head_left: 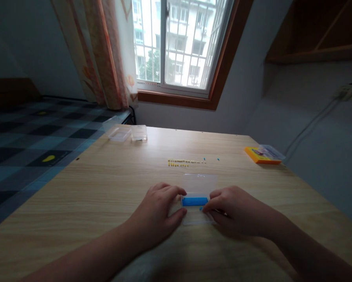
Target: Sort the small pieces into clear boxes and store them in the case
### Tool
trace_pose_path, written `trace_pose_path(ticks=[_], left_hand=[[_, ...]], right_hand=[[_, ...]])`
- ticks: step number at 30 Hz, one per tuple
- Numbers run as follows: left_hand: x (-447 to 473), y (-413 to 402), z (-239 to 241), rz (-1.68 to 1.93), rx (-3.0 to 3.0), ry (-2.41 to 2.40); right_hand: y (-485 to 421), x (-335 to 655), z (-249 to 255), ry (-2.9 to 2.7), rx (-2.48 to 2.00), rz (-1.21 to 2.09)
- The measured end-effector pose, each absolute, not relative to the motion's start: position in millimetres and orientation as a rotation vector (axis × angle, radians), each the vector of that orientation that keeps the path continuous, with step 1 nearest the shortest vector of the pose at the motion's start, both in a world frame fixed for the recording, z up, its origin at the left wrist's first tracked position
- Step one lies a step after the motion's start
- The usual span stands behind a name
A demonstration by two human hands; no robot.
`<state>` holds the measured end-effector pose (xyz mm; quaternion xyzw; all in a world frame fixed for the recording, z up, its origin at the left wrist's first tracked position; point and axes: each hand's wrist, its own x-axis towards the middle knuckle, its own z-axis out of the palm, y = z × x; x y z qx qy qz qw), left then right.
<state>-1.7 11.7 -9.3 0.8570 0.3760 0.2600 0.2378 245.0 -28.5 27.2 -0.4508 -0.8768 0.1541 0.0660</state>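
A clear plastic case lies opened flat on the table in front of me, with a row of blue sticks or strips across its middle. My left hand holds the case's left edge, thumb below the blue row and index finger above it. At the right side, my right hand has its fingers pinched at a small blue piece just under the blue row. What exactly that piece is, I cannot make out. Beyond the case, tiny yellow and whitish pieces are laid out in rows.
Two tiny blue-green pieces lie right of the rows, one of them a loose bit. Clear plastic boxes stand at the table's far left corner. An orange-yellow box with a clear lid sits near the right edge. A checked bed adjoins the left.
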Motion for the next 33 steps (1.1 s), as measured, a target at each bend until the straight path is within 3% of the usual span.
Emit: trace_pose_path(ticks=[33], left_hand=[[0.9, 6.2, -1.5, 0.629, 2.353, 1.041]], right_hand=[[-37.5, 246.8, 39.2, -2.678, -1.622, 0.395]])
